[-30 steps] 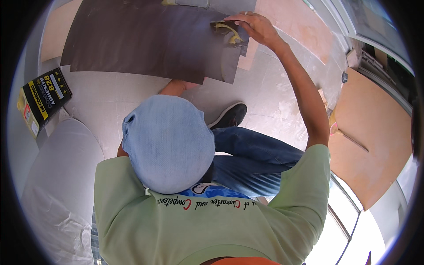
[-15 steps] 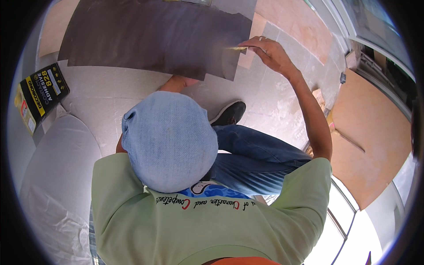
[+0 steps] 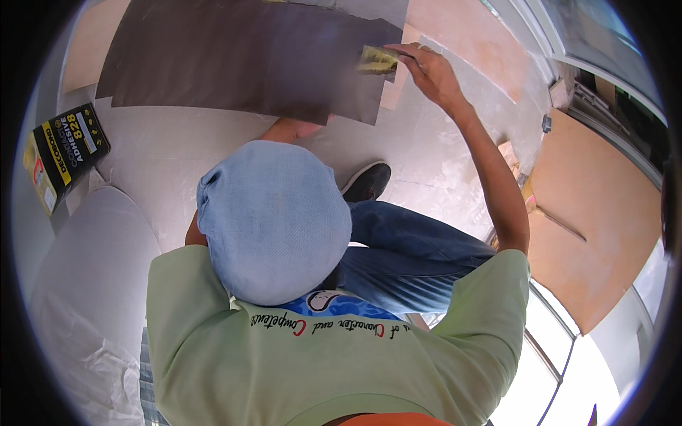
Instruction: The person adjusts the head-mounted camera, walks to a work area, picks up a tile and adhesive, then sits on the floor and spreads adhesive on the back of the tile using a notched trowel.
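On the pale, dusty floor ahead of me lies a dark brown sheet (image 3: 241, 60), flat and matte. My right hand (image 3: 430, 71) pinches a small yellow spreader (image 3: 376, 60) against its right edge. My left hand (image 3: 302, 129) rests by its near edge, grip hidden behind my blue woven cap (image 3: 273, 220).

Sheet (image 3: 241, 64): dark brown. Spreader (image 3: 376, 61): yellow. Cap (image 3: 273, 220): light blue. Shirt (image 3: 213, 355): pale green. Jeans (image 3: 405, 255): blue. Can (image 3: 64, 153): black and yellow.

can (image 3: 64, 153) left of sheet (image 3: 241, 60), on floor (image 3: 177, 149)
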The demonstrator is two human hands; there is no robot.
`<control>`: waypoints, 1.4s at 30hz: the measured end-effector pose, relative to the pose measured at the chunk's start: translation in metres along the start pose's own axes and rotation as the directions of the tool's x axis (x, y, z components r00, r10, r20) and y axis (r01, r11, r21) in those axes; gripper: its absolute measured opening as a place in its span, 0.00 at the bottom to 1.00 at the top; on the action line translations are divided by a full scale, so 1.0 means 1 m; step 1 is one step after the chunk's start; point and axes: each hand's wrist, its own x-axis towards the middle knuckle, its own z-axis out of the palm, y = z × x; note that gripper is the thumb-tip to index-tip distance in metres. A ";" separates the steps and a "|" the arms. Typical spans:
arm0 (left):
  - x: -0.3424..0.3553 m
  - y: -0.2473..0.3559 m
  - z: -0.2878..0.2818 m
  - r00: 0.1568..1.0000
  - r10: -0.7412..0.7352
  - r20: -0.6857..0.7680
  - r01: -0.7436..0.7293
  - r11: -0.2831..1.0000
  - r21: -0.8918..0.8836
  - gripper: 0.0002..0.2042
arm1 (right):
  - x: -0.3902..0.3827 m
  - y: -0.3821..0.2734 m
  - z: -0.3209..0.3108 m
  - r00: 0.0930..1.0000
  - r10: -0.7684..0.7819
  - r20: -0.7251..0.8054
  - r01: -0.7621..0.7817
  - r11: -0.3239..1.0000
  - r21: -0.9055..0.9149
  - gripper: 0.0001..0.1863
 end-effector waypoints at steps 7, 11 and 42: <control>-0.003 0.001 -0.021 0.943 0.126 0.307 -0.275 -0.220 0.936 0.18 | 0.003 -0.019 0.008 0.981 0.105 0.163 -0.134 0.976 0.173 0.15; 0.009 -0.004 -0.033 0.925 0.187 0.330 -0.377 0.532 0.758 0.19 | 0.001 -0.023 -0.012 0.996 0.084 -0.018 -0.072 0.933 0.351 0.16; 0.008 -0.003 -0.002 0.960 0.060 0.273 -0.060 0.998 -0.009 0.20 | 0.009 -0.040 0.023 0.998 -0.045 0.037 0.046 0.999 -0.023 0.17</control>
